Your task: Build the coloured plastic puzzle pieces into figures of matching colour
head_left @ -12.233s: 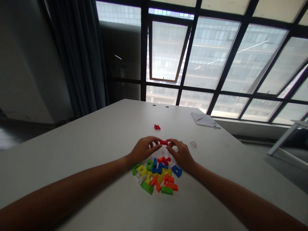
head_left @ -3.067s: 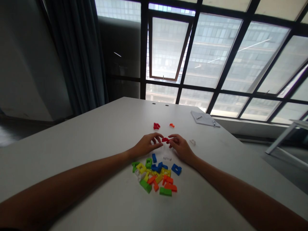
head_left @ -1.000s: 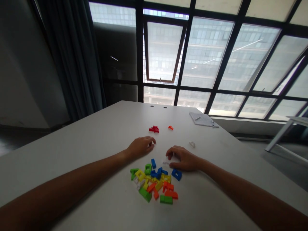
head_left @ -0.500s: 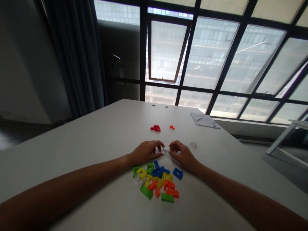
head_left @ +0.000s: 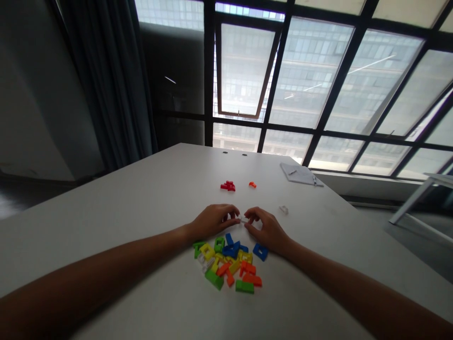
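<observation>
Fingertips of my left hand (head_left: 212,219) pinch one end of a clear piece (head_left: 242,218), held just above the table (head_left: 123,208). My right hand (head_left: 268,228) pinches its other end. A pile of coloured pieces (head_left: 228,262) lies just below both wrists. Beyond my hands sit red pieces (head_left: 227,186), an orange piece (head_left: 252,184), a second clear piece (head_left: 283,209) and, farthest right, a notepad (head_left: 300,174).

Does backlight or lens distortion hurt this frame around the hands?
Head view: the windows backlight the scene, leaving both forearms dark; their bars bow from wide-angle distortion; the clear piece pinched between left hand and right hand nearly vanishes against the pale table.
</observation>
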{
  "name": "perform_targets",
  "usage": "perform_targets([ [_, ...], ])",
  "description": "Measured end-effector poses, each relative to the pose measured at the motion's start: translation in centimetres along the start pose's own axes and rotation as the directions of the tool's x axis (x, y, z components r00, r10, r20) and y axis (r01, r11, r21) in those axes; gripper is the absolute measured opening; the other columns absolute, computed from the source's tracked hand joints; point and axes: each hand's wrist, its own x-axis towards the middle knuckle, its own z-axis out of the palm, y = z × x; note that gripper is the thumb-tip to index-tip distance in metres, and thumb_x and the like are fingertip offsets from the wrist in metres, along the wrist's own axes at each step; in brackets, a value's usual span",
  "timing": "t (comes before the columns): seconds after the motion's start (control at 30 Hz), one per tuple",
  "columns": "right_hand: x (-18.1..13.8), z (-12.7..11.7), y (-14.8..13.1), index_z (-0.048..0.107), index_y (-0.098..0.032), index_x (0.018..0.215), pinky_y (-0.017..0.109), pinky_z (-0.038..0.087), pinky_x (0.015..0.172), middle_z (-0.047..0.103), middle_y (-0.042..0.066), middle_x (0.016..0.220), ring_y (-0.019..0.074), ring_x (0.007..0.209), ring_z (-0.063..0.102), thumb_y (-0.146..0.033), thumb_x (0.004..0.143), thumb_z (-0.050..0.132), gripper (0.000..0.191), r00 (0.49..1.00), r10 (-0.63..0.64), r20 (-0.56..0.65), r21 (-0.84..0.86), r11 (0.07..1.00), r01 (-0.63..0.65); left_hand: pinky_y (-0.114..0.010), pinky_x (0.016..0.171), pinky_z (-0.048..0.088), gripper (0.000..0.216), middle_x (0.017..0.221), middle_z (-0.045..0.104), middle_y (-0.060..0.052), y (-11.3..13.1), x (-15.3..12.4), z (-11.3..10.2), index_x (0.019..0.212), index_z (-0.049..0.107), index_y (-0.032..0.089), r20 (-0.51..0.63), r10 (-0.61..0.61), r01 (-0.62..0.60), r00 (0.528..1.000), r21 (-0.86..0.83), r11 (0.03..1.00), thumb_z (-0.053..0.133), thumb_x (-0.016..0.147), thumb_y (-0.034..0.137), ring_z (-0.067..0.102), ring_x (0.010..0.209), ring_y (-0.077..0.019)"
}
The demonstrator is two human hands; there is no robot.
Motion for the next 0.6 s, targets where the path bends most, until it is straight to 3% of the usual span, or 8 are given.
perform_targets([
  [0.27,-0.37,0.34,0.66,0.055,-0.021,0.109,0.037,0.052,0.082,0.068,0.004,0.096,0.0199,0.086,0.064,-0.019,0.087,0.067,0.025,0.989,-0.122,-0.082,-0.071,0.991,0.116,-0.026,0.071,0.049,0.029,0.096,0.070,-0.001,0.01,-0.04,0.08,0.113,0.066,0.023,0.002,0.025,-0.025,1.000,0.034,0.999,0.056,0.099,0.047,0.064,0.078,-0.0149],
  [0.6,-0.51,0.27,0.56,0.055,-0.022,0.109,0.038,0.052,0.085,0.068,0.005,0.098,0.0210,0.088,0.065,-0.020,0.088,0.065,0.023,0.986,-0.144,-0.085,-0.093,0.986,0.136,-0.027,0.072,0.050,0.029,0.098,0.070,-0.002,0.04,-0.11,0.08,0.114,0.065,0.023,-0.001,0.039,-0.038,0.999,0.055,0.998,0.055,0.100,0.046,0.065,0.079,-0.0155],
])
